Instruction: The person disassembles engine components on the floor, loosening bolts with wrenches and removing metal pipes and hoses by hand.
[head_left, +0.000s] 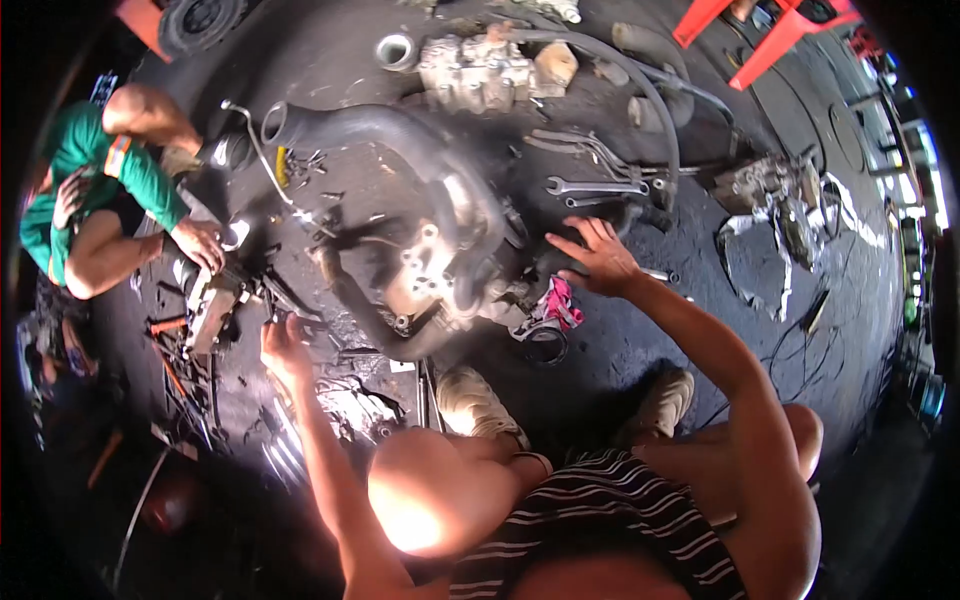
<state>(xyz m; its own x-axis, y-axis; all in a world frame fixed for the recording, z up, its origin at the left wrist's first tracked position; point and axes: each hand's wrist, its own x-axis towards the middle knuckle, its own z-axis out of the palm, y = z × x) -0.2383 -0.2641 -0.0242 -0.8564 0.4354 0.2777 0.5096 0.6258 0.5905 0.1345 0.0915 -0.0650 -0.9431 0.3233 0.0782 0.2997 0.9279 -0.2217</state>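
My right hand (600, 258) is held out with its fingers spread, over the floor just right of the engine part. Below it lie a pink rag (562, 303) and a dark ring (545, 346). A combination wrench (597, 187) lies beyond its fingertips. My left hand (287, 352) has its fingers drawn together near thin dark metal pieces; what they hold, if anything, I cannot make out. Between my hands sits the metal engine part (425, 275), with a large grey curved pipe (400, 135) and a dark hose (362, 318) around it.
At the left a person in a green shirt (140, 180) squats with a hand at a metal block (212, 312). Several tools (180, 375) lie beside it. An engine casing (475, 75) is at the back, another metal assembly (765, 190) at right, and red stool legs (765, 60) beyond.
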